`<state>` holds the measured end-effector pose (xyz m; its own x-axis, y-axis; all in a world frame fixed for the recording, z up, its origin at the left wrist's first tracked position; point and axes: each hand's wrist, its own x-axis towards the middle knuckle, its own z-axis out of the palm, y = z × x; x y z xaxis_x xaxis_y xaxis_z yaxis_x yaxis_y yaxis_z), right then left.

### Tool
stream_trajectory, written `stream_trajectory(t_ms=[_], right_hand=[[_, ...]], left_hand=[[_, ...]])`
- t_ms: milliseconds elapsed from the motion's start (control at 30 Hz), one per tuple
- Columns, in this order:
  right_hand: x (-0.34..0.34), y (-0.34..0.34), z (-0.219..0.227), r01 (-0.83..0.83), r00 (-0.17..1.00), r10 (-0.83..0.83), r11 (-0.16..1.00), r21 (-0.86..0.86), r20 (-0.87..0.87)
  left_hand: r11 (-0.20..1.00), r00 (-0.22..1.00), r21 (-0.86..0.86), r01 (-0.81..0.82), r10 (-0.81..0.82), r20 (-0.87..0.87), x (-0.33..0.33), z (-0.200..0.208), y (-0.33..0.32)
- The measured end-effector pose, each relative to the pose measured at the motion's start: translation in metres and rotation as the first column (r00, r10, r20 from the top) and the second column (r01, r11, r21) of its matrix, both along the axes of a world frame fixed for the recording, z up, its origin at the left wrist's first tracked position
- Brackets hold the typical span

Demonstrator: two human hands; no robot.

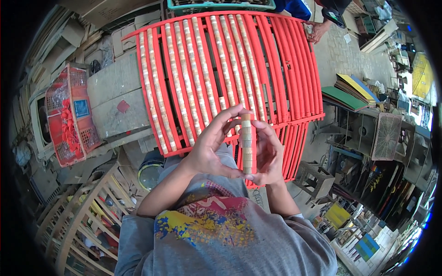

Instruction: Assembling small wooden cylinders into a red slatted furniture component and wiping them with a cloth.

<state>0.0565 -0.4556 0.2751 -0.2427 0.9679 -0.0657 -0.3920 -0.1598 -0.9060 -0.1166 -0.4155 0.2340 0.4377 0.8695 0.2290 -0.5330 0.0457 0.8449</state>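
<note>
Between my two hands stands a short row of small tan, cream and greenish-grey blocks (247, 143), with a red strip along its right side. My left hand (209, 149) grips it with fingers at the upper end and thumb at the lower end. Closed on the right side of the same row, my right hand (271, 158) has its thumb near the bottom. Just beyond lies a red slatted rack (301, 87). Long rows of similar small blocks (186, 78) fill many of its left and middle channels. Red bars on its right side show no blocks.
At the upper right, another person's hand (317, 32) touches the rack's corner. A red plastic crate (85, 131) stands left of a grey board (115, 89). A teal crate (221, 4) sits beyond the rack, and a wooden stool (315, 181) to the right.
</note>
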Motion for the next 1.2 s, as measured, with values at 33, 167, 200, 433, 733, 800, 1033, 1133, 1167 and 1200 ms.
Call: stream_trajectory(t_ms=[33,167,200,433,733,800,1033,1133,1167,1200], right_hand=[[-0.006,0.003,0.001,-0.001,0.998,-0.001,1.0,-0.021,-0.06],[-0.02,0.005,-0.006,-0.062,0.993,0.052,0.993,-0.102,-0.102],[-0.025,0.007,-0.009,-0.104,0.991,0.092,0.985,-0.135,-0.096],[-0.047,0.014,-0.027,-0.315,0.789,-0.111,0.772,0.552,0.604],[-0.105,0.099,-0.07,-0.636,0.57,-0.015,0.625,0.453,0.822],[-0.148,0.113,-0.101,-0.579,0.655,0.12,0.714,0.393,0.746],[-0.402,0.107,-0.269,-0.72,0.397,-0.233,0.52,0.459,0.888],[-0.425,0.132,-0.332,-0.823,0.252,-0.297,0.435,0.365,0.921],[-0.423,0.138,-0.342,-0.823,0.238,-0.294,0.444,0.353,0.925],[-0.421,0.135,-0.339,-0.818,0.24,-0.065,0.524,0.238,0.969]], left_hand=[[0.999,0.998,-0.032,-0.042,0.044,0.046,-0.001,0.0,-0.003],[0.982,0.983,-0.091,-0.164,0.171,0.068,-0.011,0.001,-0.013],[0.976,0.977,-0.076,-0.202,0.206,0.05,-0.017,0.003,-0.016],[0.883,0.958,-0.382,-0.272,0.285,-0.024,-0.043,0.002,-0.04],[0.751,0.835,-0.524,-0.403,0.536,0.124,-0.103,0.006,-0.07],[0.73,0.811,-0.51,-0.454,0.576,0.102,-0.128,0.009,-0.077],[0.523,0.612,-0.409,-0.748,0.781,-0.121,-0.215,-0.01,-0.1],[0.503,0.602,-0.418,-0.756,0.786,-0.142,-0.241,-0.015,-0.105],[0.513,0.613,-0.417,-0.751,0.775,-0.151,-0.251,-0.02,-0.105],[0.498,0.607,-0.432,-0.752,0.779,-0.158,-0.255,-0.019,-0.113]])
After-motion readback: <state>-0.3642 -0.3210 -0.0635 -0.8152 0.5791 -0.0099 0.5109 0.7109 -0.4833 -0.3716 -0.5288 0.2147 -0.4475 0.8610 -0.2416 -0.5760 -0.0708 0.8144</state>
